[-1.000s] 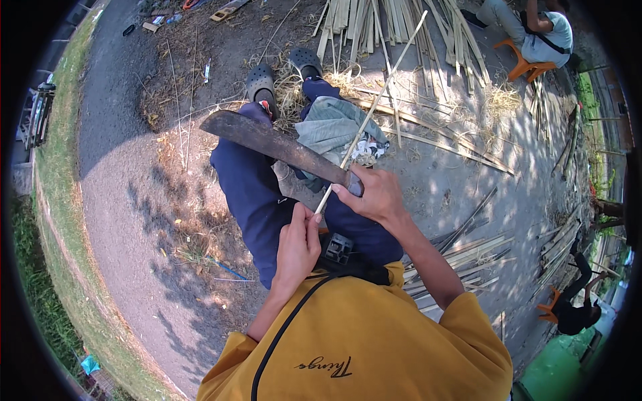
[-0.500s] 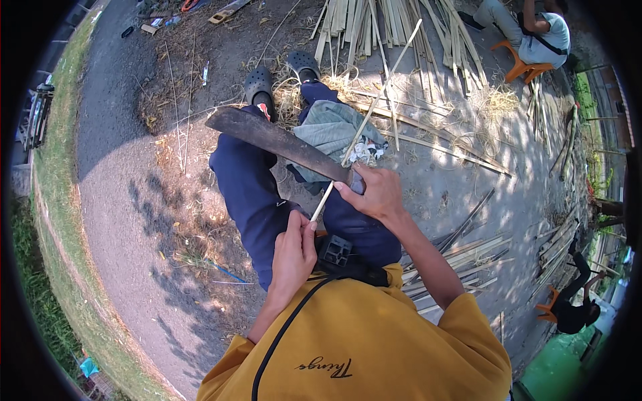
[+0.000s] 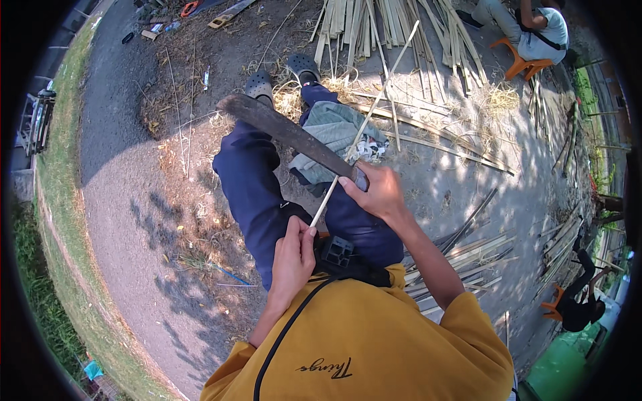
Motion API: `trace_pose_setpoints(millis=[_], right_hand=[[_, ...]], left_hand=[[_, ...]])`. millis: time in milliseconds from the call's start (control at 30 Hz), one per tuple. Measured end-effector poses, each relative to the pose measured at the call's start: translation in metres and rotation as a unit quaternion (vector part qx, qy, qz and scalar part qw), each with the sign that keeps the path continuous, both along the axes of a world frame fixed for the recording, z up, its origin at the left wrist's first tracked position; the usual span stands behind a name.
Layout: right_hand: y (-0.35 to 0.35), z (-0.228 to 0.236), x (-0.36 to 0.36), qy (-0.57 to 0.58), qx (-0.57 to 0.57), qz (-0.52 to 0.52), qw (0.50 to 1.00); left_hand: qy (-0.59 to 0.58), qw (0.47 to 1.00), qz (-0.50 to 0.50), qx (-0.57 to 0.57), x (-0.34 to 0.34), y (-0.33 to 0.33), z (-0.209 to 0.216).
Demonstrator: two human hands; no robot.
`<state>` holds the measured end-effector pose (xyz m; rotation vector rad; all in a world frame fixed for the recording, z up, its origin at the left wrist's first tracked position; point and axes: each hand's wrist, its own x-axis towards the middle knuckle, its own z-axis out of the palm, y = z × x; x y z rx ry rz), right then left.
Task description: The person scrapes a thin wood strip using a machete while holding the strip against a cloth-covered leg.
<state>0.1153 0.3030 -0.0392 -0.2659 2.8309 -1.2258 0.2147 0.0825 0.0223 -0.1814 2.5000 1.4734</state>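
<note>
while the right grip [image 3: 380,192] clasps a machete [image 3: 287,132], the left grip [image 3: 294,252], pinching a strip [image 3: 326,200], has drawn back.

Bright daylight; dappled shadows [image 3: 177,294] on ground [image 3: 428,177]; edges bent, black-rimmed.

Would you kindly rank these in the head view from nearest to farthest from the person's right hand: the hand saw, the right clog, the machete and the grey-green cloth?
1. Machete: gripped in the right hand.
2. Grey-green cloth: just ahead and left.
3. Right clog: beyond the cloth, farther left.
4. Hand saw: on the ground, far upper left.
</note>
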Motion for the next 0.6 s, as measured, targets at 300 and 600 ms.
trace_pose_setpoints(millis=[300, 600], right_hand=[[-0.005, 0.010, 0.003, 0.019, 0.033, 0.045, 0.998], [-0.004, 0.014, -0.001, -0.014, -0.004, 0.048, 0.999]], left_hand=[[0.024, 1.000, 0.002, 0.018, -0.013, 0.004, -0.009], [0.020, 0.999, -0.004, 0.031, -0.015, 0.005, -0.013]])
